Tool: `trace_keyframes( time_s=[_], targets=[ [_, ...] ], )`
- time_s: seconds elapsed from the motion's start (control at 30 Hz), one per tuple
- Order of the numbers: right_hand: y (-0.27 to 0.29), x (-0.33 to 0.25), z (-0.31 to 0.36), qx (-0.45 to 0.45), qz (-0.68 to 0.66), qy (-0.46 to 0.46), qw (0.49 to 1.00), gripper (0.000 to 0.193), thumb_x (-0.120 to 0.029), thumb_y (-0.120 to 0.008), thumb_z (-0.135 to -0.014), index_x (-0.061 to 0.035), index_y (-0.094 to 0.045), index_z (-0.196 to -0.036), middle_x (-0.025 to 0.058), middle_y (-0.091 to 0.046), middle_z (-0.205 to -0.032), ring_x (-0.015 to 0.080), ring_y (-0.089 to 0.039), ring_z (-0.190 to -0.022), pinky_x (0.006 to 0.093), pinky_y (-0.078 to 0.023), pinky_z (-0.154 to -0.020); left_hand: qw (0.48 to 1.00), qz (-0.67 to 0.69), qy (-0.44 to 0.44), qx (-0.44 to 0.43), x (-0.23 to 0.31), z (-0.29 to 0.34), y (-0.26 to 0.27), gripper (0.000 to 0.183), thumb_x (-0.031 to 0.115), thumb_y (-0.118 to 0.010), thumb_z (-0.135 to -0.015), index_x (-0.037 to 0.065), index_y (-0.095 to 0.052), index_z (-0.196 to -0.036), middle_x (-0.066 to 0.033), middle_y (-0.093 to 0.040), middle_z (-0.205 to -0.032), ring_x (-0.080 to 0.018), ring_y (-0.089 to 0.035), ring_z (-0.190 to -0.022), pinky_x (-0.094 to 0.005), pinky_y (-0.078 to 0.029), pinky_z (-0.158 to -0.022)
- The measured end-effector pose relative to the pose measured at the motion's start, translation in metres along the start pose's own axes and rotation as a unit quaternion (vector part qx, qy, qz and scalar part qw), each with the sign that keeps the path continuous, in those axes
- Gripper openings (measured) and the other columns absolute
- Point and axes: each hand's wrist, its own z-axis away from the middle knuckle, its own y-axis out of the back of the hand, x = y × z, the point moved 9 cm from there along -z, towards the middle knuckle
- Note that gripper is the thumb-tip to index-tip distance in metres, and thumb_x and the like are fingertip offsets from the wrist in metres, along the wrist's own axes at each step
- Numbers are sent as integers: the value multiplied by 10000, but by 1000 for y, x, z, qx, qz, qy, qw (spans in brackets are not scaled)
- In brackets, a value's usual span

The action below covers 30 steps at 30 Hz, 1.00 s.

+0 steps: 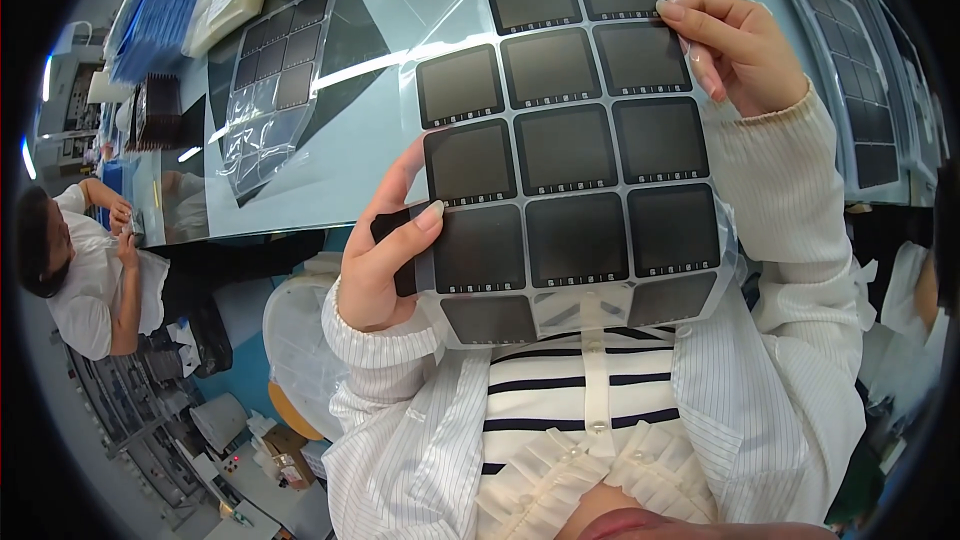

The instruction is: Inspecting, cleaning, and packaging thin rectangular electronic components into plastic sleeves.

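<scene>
I hold up a clear plastic sheet (610, 105) that carries several dark, rounded rectangular panels in rows, each with a strip of small pale marks along its lower edge. My left hand (385, 265) grips its left edge, thumb on the front and fingers behind. A loose black piece (393, 230) also sits in that hand, partly covered by the thumb. At the upper right corner, my right hand (745, 55) pinches the sheet between thumb and fingers. The sheet's lower end bends toward my striped top.
On the glossy table (350, 175), another panel sheet (270, 85) lies to the left. Behind it stand blue sheets (165, 10) and a dark stack (157, 110). More panel sheets (850, 70) are piled at right. A co-worker (95, 270) sits at far left, near a plastic-covered stool (305, 340).
</scene>
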Motion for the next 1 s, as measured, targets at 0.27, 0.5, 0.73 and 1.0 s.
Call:
trace_keyframes(
  time_s=[0.27, 0.5, 0.73, 1.0],
  targets=[
    [-3, -2, -1, -16, -12, 5, 1000, 207, -183, -637, -870, 12, -663, -932, 30, -590, -574, 72, -530, -406, 156, -412, -406, 1000, -13, -13, -4, 1, 0, 4, 608, 1, -502, -849, 12, -273, -1412, -152, -465, -1315, -218, -565, -1093, -301, -421, -939],
    [3, 5, 2, -14, -14, 5, 1000, 193, -158, -576, -908, 5, -635, -993, -1, -586, -566, 37, -465, -365, 140, -319, -368, 1000, -8, -19, 7, 1, 4, 2, 623, -4, -520, -843, 6, -268, -1413, -142, -460, -1323, -202, -563, -1095, -296, -415, -938],
    [1, 14, -4, -15, -40, -9, 999, 177, -159, -580, -904, 0, -632, -961, -13, -569, -552, 32, -461, -363, 144, -314, -364, 999, -19, -35, -34, 6, 6, -13, 641, 4, -508, -864, 4, -206, -1430, -167, -496, -1279, -221, -554, -1097, -312, -413, -937],
    [8, 4, -1, 22, -49, -1, 999, 198, -175, -602, -890, 1, -631, -977, -22, -543, -548, 37, -456, -374, 156, -306, -369, 996, -39, -57, -57, 13, 4, -22, 635, -1, -488, -879, 3, -181, -1435, -171, -521, -1247, -200, -549, -1082, -297, -400, -935]
  ],
)
